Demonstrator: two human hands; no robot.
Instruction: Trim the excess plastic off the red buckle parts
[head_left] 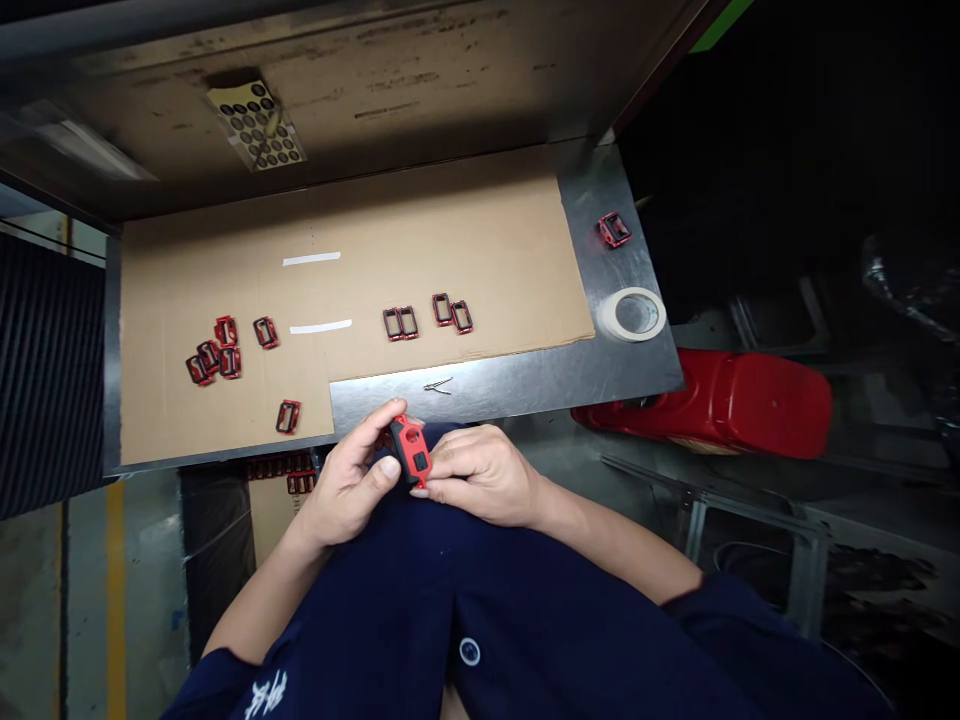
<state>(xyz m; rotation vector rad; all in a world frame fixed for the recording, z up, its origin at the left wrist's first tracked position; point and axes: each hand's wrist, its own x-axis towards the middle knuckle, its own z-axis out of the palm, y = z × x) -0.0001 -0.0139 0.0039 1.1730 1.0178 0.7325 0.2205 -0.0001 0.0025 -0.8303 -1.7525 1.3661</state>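
Left hand (349, 480) and right hand (480, 475) close together at the near edge of the steel desk (517, 375), fingers curled, both pinching a red-and-black plastic frame (410, 452) between thumbs and fingertips. Tweezers (439, 385) on bare steel just ahead of the hands. Cardboard sheet (450, 230) over the desk's left part: cluster of four red frames (214, 352) near its left edge, another red frame (287, 416) near its front edge, two pairs mid-sheet (427, 316). Lone red frame (614, 229) at the far right corner; masking tape roll (634, 314) just beside the cardboard.
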